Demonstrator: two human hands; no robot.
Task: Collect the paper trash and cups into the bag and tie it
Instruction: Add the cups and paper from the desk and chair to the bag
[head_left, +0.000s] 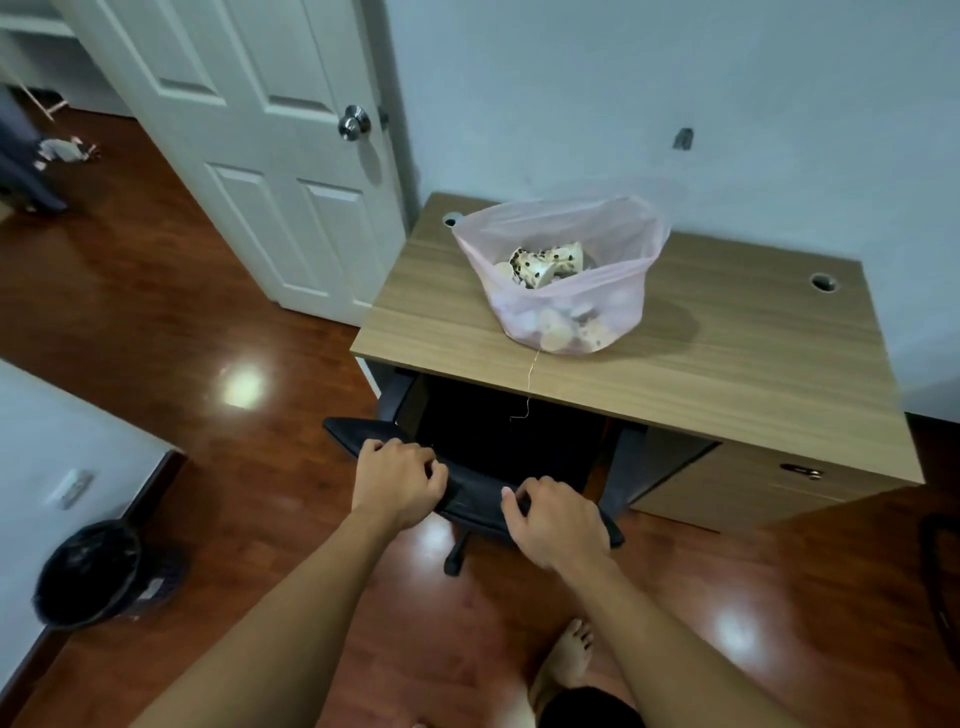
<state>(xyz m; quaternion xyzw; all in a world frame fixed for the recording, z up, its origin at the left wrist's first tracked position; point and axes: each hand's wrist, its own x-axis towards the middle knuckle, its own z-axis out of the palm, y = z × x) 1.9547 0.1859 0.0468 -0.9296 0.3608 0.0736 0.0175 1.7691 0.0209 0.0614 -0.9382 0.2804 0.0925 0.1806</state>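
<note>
1. Bin (88, 577) with a black liner stands on the floor at far left, well apart from the desk.
2. Left hand (397, 486) curls its fingers over the office chair's backrest (470, 496), gripping it.
3. Right hand (553, 519) grips the same backrest likewise.
4. Pink bag (563, 275) sits on the desk (727, 364), mouth open, spotted cups (548, 262) and paper inside; collecting looks done, tying remains.

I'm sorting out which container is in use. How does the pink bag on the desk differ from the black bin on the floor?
The pink bag is translucent, showing cups and paper inside; the black bin is dark, its contents unclear. The bag sits on the desk; the bin stands on the floor beside a wall. Both are open-topped.
</note>
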